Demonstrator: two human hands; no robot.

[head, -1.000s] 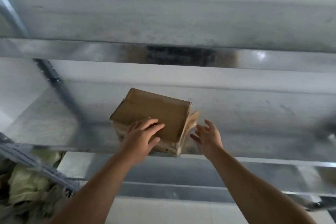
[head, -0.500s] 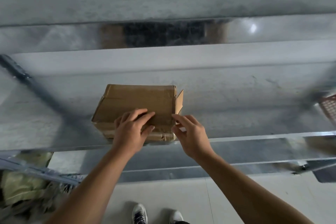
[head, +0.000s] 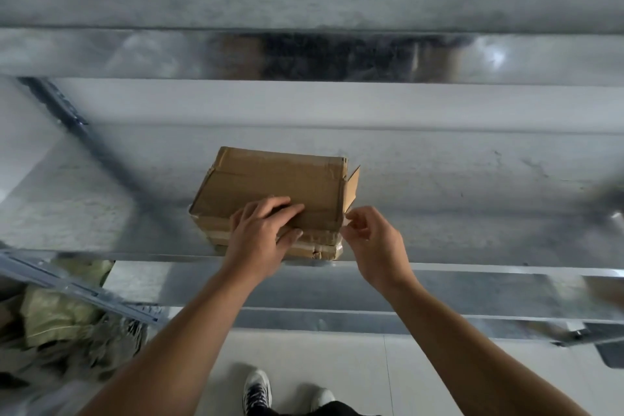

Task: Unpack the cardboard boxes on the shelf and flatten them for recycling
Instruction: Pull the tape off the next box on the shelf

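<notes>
Clearly the job is at its start. One box (head: 270, 182) sits on the metal shelf (head: 472, 206), close to the front lip, and it is whole: top closed, walls square, tape (head: 314, 248) across the front face at 6 o'clock. The only sign of opening is a side flap (head: 353, 189) standing out at the box's 3 o'clock end. Nothing has been taken out that I can see, and nothing is flattened.

The left hand (head: 260, 240) lies on the top near the 6 o'clock edge, fingers spread fairly flat over the cardboard and the thumb against the front face. I read it as steadying the box, not lifting it. The right hand (head: 371, 246) is at the box's 4 o'clock corner with its fingers curled, the tips just under the loose flap. Whether they actually have hold of cardboard or tape there, I cannot tell.

My judgement: the step in hand is getting this box open from the right end. What is left is nearly everything: open it, empty it, cut or peel the tape, collapse it. No other boxes show on this shelf level; the shelf board above hides whatever is higher.

At 8 o'clock, under the shelf, lies a heap of pale green bags (head: 57, 317), and at 6 o'clock the person's shoes (head: 258, 392) stand on a light floor.
</notes>
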